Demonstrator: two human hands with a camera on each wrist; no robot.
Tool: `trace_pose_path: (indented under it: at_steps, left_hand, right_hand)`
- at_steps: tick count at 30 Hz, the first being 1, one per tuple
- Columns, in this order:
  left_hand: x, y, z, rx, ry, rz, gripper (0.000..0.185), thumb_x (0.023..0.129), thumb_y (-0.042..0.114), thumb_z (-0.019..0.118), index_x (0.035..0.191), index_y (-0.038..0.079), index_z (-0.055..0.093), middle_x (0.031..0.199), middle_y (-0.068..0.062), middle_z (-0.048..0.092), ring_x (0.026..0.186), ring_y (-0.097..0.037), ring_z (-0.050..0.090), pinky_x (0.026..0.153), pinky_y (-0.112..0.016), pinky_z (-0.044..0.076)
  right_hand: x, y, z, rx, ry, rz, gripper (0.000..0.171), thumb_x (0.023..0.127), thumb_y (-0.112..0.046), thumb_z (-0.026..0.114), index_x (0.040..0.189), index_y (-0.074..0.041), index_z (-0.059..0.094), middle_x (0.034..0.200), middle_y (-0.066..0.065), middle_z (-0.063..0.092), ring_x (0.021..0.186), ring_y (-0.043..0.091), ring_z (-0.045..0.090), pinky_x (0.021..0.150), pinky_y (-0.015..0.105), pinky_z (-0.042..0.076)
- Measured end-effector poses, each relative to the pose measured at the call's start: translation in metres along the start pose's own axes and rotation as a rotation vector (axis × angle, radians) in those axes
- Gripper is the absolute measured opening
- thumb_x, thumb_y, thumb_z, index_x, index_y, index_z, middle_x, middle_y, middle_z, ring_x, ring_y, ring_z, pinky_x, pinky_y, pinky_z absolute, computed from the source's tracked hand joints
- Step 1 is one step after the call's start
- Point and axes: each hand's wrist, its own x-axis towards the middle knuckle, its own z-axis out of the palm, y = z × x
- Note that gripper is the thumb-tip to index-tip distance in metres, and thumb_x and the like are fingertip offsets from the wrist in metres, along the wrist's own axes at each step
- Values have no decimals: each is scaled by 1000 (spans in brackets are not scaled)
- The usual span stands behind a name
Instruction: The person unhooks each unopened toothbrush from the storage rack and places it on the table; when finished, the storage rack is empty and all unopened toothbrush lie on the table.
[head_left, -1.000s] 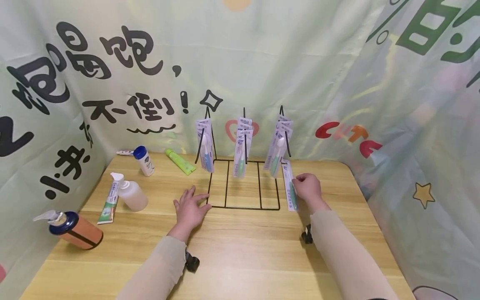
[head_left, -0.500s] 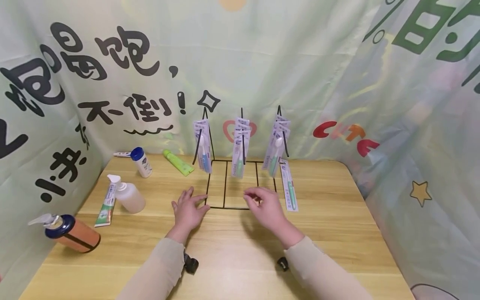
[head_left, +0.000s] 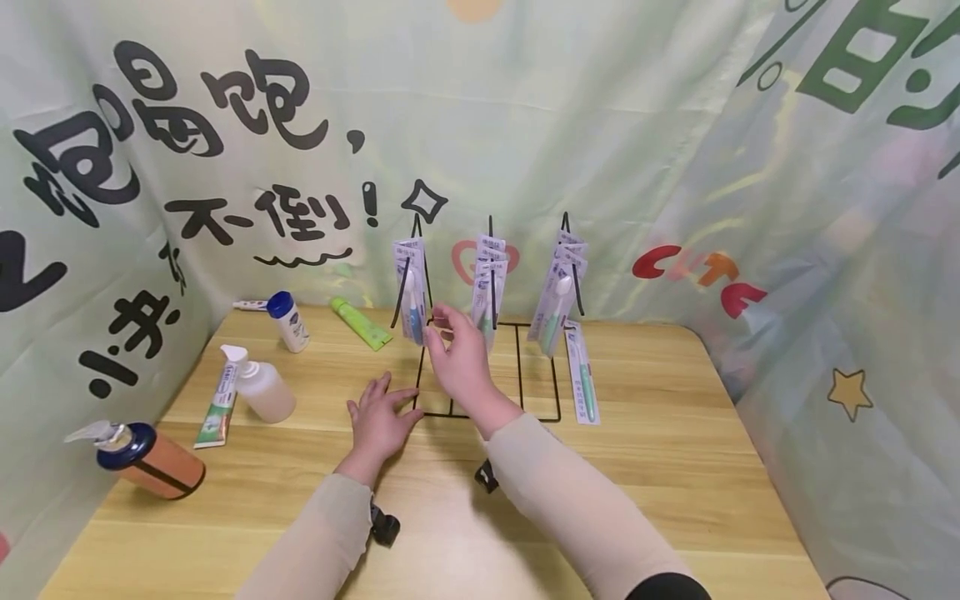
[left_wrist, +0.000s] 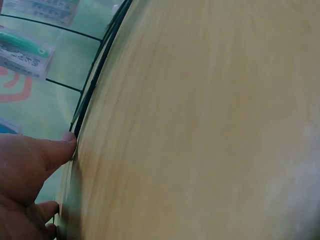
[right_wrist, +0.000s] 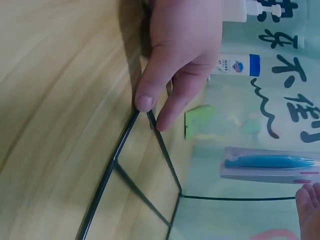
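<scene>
We've got our left hand (head_left: 378, 419) flat and relaxed on the desk (head_left: 675, 467), thumb touching the wire rack (head_left: 517, 367). Right hand (head_left: 459, 354) hovers, loosely curled and holding nothing, near the blue toothbrush pack (head_left: 412, 292).

Pump bottle (head_left: 146, 460), toothpaste tubes (head_left: 219, 403), spray bottle (head_left: 258, 385) lie left.

Black wire rack (head_left: 517, 367), pale wood-grain table (head_left: 675, 467), blue-capped white bottle (head_left: 288, 321), green tube (head_left: 360, 323).
</scene>
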Motion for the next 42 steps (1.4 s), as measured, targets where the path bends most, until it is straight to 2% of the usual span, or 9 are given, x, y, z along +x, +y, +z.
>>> trace_pose_path:
  at_steps: [3, 11, 19, 24, 31, 36, 39, 42]
  left_hand:
    - [0, 0, 0, 3, 3, 7, 41, 95, 32, 80, 131, 13, 76, 167, -25, 34, 155, -52, 24, 116, -82, -3]
    - [-1, 1, 0, 5, 11, 13, 40, 94, 29, 79, 130, 12, 76, 167, -25, 35, 154, -52, 24, 117, -82, -3]
    - [-1, 0, 2, 3, 19, 18, 39, 94, 29, 79, 129, 14, 77, 167, -25, 36, 154, -52, 25, 117, -82, -2]
    - [0, -1, 2, 2, 16, 19, 39, 94, 30, 78, 129, 13, 77, 166, -26, 36, 154, -53, 25, 116, -83, -2]
    - [-2, -1, 0, -1, 7, 6, 41, 95, 32, 77, 132, 13, 75, 168, -24, 34, 156, -52, 22, 118, -80, -5]
    - [-2, -2, -1, -5, 3, 9, 42, 96, 33, 76, 133, 12, 75, 169, -24, 32, 156, -52, 21, 118, -79, -7]
    - [-2, -2, -1, -14, 3, 9, 42, 96, 32, 77, 133, 11, 74, 169, -25, 32, 156, -52, 20, 118, -79, -8]
    - [-3, -1, 0, -19, 4, 6, 42, 96, 31, 78, 133, 12, 75, 169, -25, 32, 156, -51, 20, 118, -79, -8]
  right_hand:
    - [8, 0, 9, 18, 28, 57, 38, 104, -4, 66, 139, 9, 59, 128, 23, 67, 117, 33, 68, 101, 34, 57]
    - [24, -1, 25, 68, 78, 126, 32, 105, -5, 64, 135, 7, 62, 123, 20, 70, 111, 29, 70, 97, 29, 58]
    - [31, -3, 27, 55, 128, 159, 17, 102, -5, 68, 116, 4, 71, 107, 16, 74, 96, 26, 72, 85, 29, 61]
    - [27, -5, 26, 67, 134, 169, 13, 102, -3, 68, 112, 4, 72, 103, 16, 75, 94, 25, 72, 83, 28, 61]
    - [18, -7, 22, 68, 115, 100, 11, 102, 0, 64, 110, 6, 70, 102, 17, 74, 95, 28, 73, 83, 29, 62]
    - [8, -11, 14, -8, 136, 47, 12, 102, -1, 62, 110, 5, 69, 101, 17, 72, 92, 29, 72, 80, 31, 62]
    - [-1, -11, 5, -77, 169, -7, 12, 100, -1, 64, 109, 4, 69, 100, 16, 71, 89, 28, 71, 77, 32, 62]
    - [-14, -7, -9, -132, 210, -125, 8, 98, 0, 65, 105, 4, 68, 96, 16, 70, 86, 29, 71, 77, 32, 63]
